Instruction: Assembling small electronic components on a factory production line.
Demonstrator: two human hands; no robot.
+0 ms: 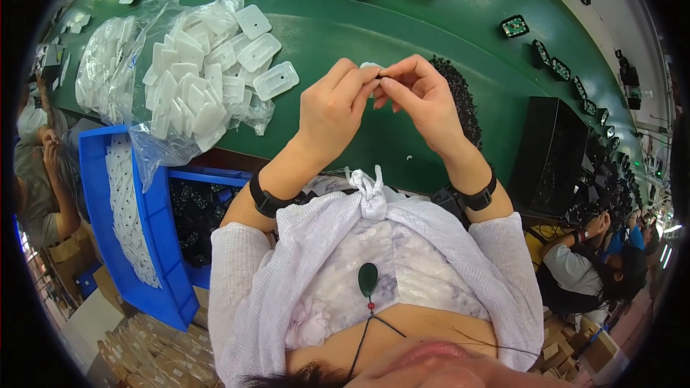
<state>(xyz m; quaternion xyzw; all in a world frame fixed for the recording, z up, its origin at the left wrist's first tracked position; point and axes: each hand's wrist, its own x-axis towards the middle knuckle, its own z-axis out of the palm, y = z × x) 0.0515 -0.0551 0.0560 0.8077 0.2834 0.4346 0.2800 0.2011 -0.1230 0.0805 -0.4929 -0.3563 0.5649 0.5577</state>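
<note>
Currently, the 2 hands meet at the fingertips: the left hand (330, 104) and the right hand (430, 104) pinch a small dark piece (380, 77) over the green table (309, 39), its shape mostly hidden by the fingers. A white piece (369, 65) peeks out just beyond. To the left, white plastic covers (276, 80) lie heaped by a clear bag (147, 162); to the right, small black parts (463, 97) form a pile.

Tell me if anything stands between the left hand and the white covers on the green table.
Nothing visible blocks the left hand from the nearest white cover; farther left, a clear plastic bag appears to lie over some other covers.
</note>
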